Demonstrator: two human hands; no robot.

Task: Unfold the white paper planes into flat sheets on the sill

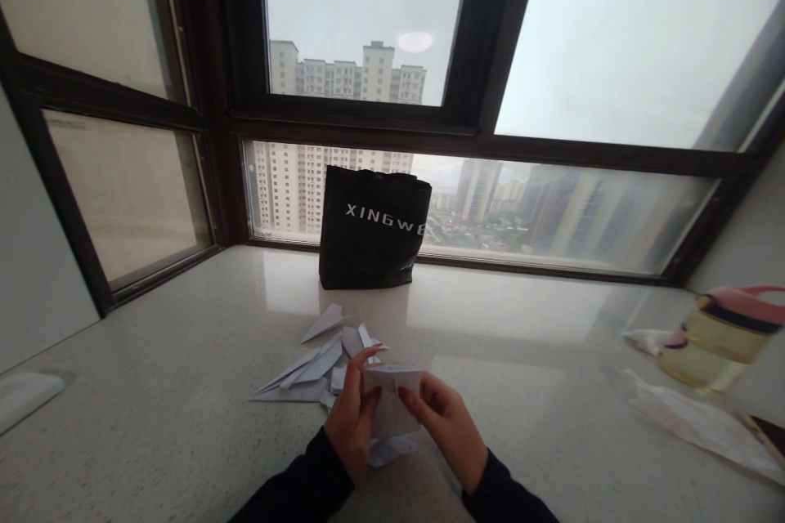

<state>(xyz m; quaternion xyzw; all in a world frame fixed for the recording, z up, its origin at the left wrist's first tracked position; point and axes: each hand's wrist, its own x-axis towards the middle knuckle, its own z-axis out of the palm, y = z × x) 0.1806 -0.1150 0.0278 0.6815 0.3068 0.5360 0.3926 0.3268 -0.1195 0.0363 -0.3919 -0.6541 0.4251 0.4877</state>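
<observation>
Between my two hands is a folded sheet of white paper [392,415], held above the counter with a crease near its top edge. My left hand [354,409] pinches its left side, thumb on the near face and fingers behind. On the right side, my right hand [446,417] grips it the same way, thumb pressed on the front. Just beyond my left hand lie several folded paper planes [307,372], partly hidden by that hand. Another paper plane [325,322] lies farther back. Below the held sheet, a folded white paper piece [392,449] rests on the counter.
A black bag [374,233] with white lettering stands by the window. To the right are a yellowish bottle with a pink lid [715,343] and a crumpled white wrapper [687,417]. A white object [28,396] lies at the left edge of the speckled counter [184,425].
</observation>
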